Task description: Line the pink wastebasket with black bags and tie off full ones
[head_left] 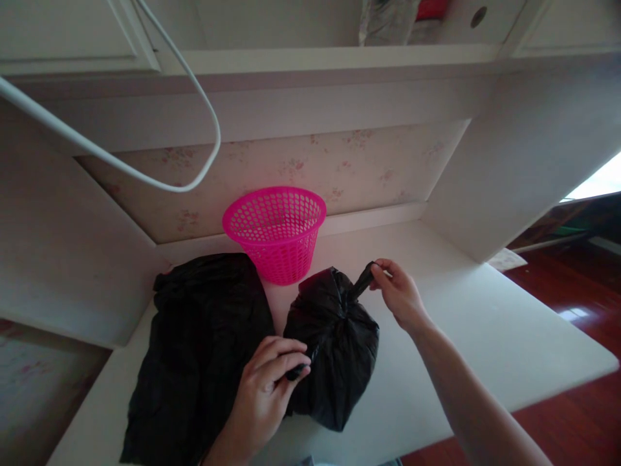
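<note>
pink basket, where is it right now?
In the head view, the pink basket stands upright at the back of the white desk, against the wall, just behind the tied black bag and the flat black bag.

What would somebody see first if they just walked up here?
Probably the bright pink basket at the back of the white table. In front of it, the left hand and right hand pinch ends of a full black bag; a flat black bag lies left.

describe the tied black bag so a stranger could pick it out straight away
On the white desk, just in front of the pink basket, sits the tied bag. Unlike the flat black bag beside it, it is bulging and knotted.
</note>
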`<state>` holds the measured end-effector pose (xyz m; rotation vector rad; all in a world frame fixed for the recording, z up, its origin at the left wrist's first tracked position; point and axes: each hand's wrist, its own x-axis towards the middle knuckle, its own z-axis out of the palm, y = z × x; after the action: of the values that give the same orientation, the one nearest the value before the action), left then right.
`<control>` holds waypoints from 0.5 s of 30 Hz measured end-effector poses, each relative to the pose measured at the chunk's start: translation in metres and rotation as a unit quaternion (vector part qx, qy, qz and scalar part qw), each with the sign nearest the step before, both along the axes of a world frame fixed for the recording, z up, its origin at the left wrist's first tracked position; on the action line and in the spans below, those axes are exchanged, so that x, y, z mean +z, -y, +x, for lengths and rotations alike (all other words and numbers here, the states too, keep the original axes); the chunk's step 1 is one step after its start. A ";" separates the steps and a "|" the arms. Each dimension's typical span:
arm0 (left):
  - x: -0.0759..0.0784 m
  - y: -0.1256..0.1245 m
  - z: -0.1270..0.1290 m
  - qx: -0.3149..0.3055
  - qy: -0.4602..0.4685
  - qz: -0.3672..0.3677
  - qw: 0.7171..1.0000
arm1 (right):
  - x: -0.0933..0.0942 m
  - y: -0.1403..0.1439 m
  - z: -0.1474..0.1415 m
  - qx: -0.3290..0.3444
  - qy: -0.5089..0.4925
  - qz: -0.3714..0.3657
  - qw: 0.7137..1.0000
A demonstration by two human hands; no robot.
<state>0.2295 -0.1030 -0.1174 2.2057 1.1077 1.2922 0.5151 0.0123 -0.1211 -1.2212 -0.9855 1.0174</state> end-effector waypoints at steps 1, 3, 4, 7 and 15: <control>0.008 -0.002 0.000 0.007 0.004 0.004 1.000 | 0.009 0.006 0.000 0.008 0.007 0.014 1.000; 0.023 -0.006 0.003 0.008 0.013 0.019 1.000 | 0.032 0.020 -0.001 0.056 0.038 0.065 0.996; 0.030 -0.009 0.006 0.004 0.020 0.028 0.999 | 0.044 0.029 -0.003 0.101 0.073 0.109 0.986; 0.045 -0.018 0.020 -0.005 0.039 0.063 0.997 | 0.076 0.052 -0.012 0.289 0.221 0.205 0.908; 0.052 -0.032 0.046 0.008 0.055 0.093 0.994 | 0.077 0.063 -0.040 0.397 0.339 0.206 0.828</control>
<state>0.2760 -0.0710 -0.0651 2.2277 1.0015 1.5600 0.4755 -0.0505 -0.0440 -0.7829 -2.2788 0.8900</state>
